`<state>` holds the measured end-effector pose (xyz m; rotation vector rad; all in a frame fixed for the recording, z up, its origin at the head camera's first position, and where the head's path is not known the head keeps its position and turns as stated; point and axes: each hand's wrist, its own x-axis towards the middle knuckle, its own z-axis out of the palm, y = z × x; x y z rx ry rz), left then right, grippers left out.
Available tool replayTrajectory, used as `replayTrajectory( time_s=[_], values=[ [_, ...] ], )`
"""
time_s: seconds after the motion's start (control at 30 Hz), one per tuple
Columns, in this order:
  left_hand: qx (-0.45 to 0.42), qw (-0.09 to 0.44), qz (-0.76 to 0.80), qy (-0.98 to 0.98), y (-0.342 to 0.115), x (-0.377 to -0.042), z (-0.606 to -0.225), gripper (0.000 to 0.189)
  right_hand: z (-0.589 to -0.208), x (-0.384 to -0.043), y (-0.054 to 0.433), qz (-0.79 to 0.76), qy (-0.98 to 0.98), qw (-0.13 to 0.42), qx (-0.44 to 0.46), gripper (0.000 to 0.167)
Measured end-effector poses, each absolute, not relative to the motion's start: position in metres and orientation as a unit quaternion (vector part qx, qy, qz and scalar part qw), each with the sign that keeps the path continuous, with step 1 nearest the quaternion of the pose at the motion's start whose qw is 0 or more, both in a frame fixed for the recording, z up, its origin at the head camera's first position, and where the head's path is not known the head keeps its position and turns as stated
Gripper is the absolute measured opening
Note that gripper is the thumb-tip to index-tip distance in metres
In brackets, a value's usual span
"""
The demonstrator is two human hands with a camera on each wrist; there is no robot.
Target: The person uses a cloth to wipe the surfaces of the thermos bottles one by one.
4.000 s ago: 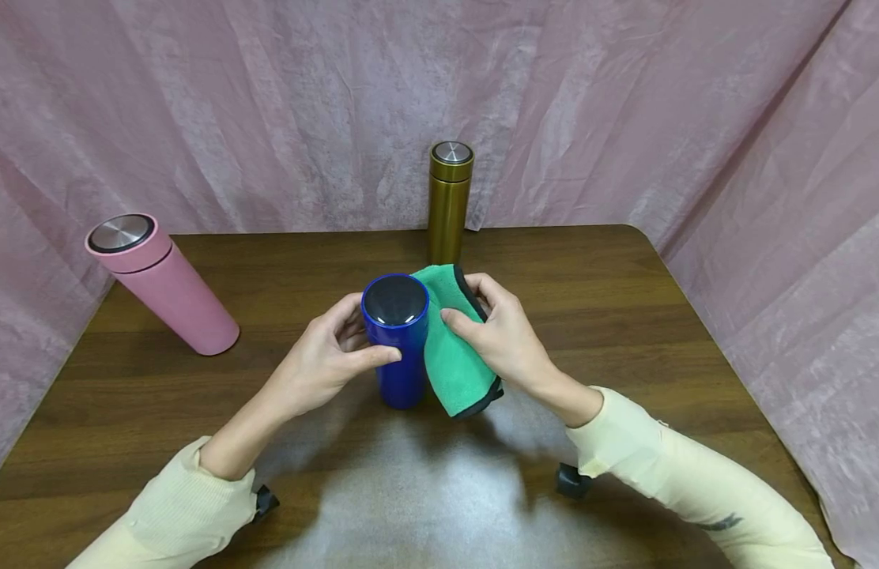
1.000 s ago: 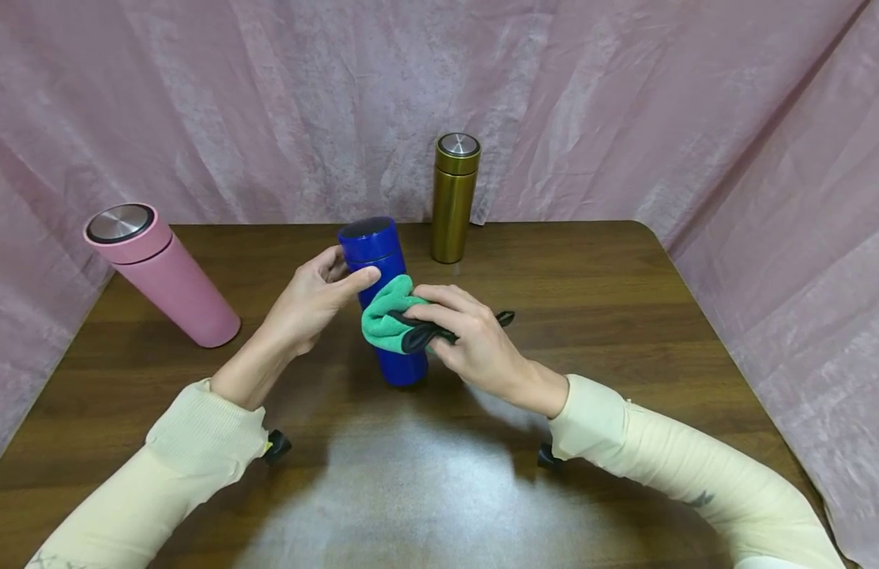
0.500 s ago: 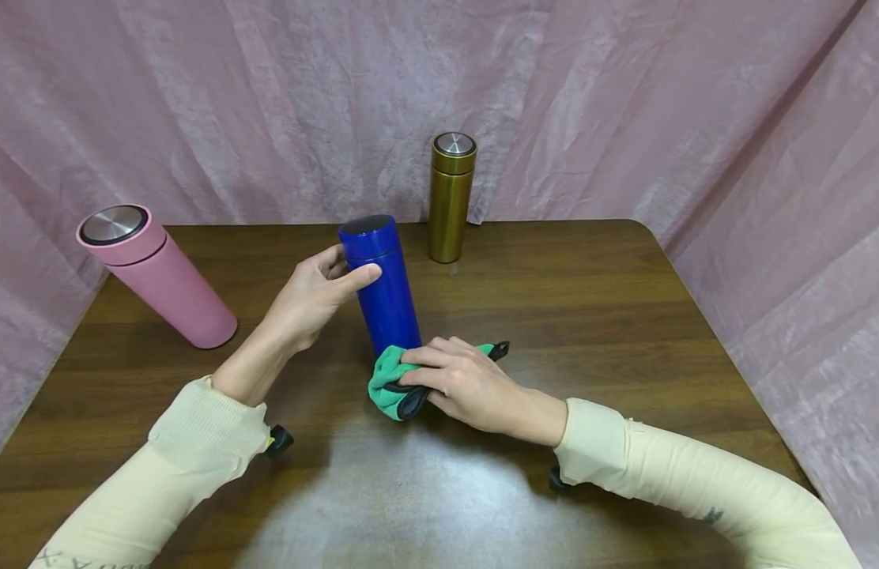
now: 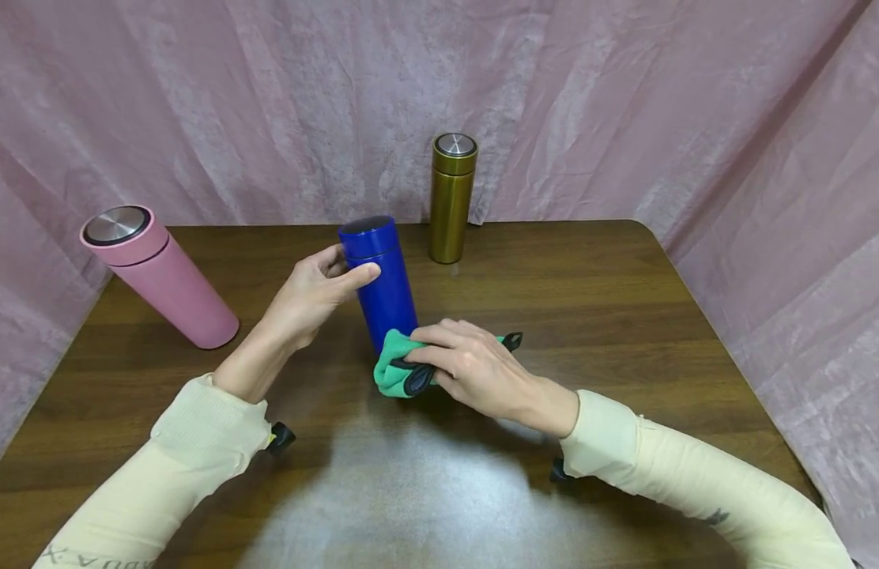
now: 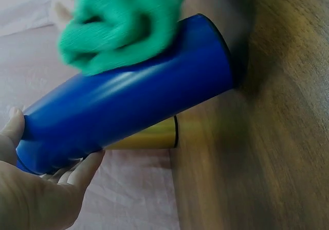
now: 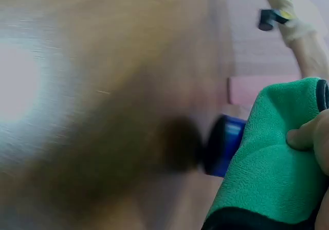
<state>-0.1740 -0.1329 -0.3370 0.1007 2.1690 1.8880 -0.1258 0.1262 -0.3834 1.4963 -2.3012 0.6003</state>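
Observation:
A blue thermos bottle [image 4: 387,296] with a dark top is tilted in the middle of the head view. My left hand [image 4: 307,300] grips it near the lid, thumb across the front and fingers behind. In the left wrist view the bottle [image 5: 133,99] slants, its base by the table. My right hand [image 4: 475,367] holds a bunched green cloth [image 4: 393,367] with black edging against the lower part of the bottle. The right wrist view shows the cloth [image 6: 272,163] pinched under the thumb, covering most of the bottle.
A pink thermos bottle [image 4: 165,280] stands at the left of the wooden table [image 4: 589,316]. Behind the blue bottle, near the back edge, stands a gold thermos bottle [image 4: 451,205]. Pink curtains [image 4: 304,111] hang behind and to the right.
The blue bottle has gone from upright to tilted in my left hand. My right hand bunched the cloth, slid it down the bottle to its base, then slightly back up.

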Motion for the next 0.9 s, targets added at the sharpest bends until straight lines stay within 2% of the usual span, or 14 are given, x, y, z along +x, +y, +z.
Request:
replayTrajectory(
  time_s=[0.2, 0.43, 0.7, 0.9],
  values=[
    [0.037, 0.134, 0.665, 0.734, -0.133, -0.173, -0.338, 0.074, -0.361, -0.144, 0.126, 0.27, -0.791, 0.233, 0.497, 0.038],
    [0.047, 0.129, 0.667, 0.732, -0.13, -0.171, -0.339, 0.069, -0.34, -0.159, 0.124, 0.302, -0.778, 0.285, 0.471, 0.038],
    [0.05, 0.127, 0.663, 0.736, -0.129, -0.17, -0.337, 0.067, -0.342, -0.162, 0.123, 0.3, -0.78, 0.28, 0.472, 0.04],
    [0.038, 0.133, 0.664, 0.735, -0.128, -0.172, -0.338, 0.073, -0.346, -0.16, 0.121, 0.292, -0.783, 0.267, 0.479, 0.039]
  ],
)
